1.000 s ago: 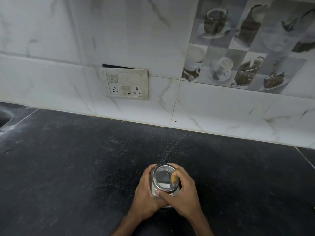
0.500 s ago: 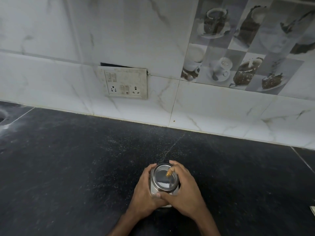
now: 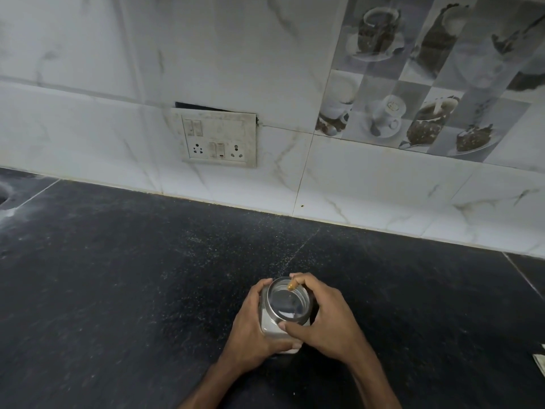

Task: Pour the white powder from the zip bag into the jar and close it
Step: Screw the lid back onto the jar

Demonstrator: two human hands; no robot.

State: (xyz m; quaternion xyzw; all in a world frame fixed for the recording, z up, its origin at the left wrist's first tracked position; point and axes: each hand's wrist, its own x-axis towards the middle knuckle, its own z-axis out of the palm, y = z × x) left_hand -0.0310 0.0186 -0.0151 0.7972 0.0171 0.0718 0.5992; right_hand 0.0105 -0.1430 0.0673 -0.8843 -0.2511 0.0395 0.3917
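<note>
Jar [image 3: 287, 311] sits on the dark counter [image 3: 118, 290] close to the person, gripped from both sides. Their left hand [image 3: 253, 323] wraps its body, and their right hand [image 3: 321, 317] grasps the metal lid [image 3: 288, 302] by thumb and fingertips. White powder [image 3: 269, 327] shows through the glass, so the pouring looks done; the lid seems to be on, with perhaps only tightening left. No zip bag is in view. Farther back, fine white specks dust the counter, and beyond them a switch plate [image 3: 218, 140] hangs on the tiled wall [image 3: 88, 84].
</note>
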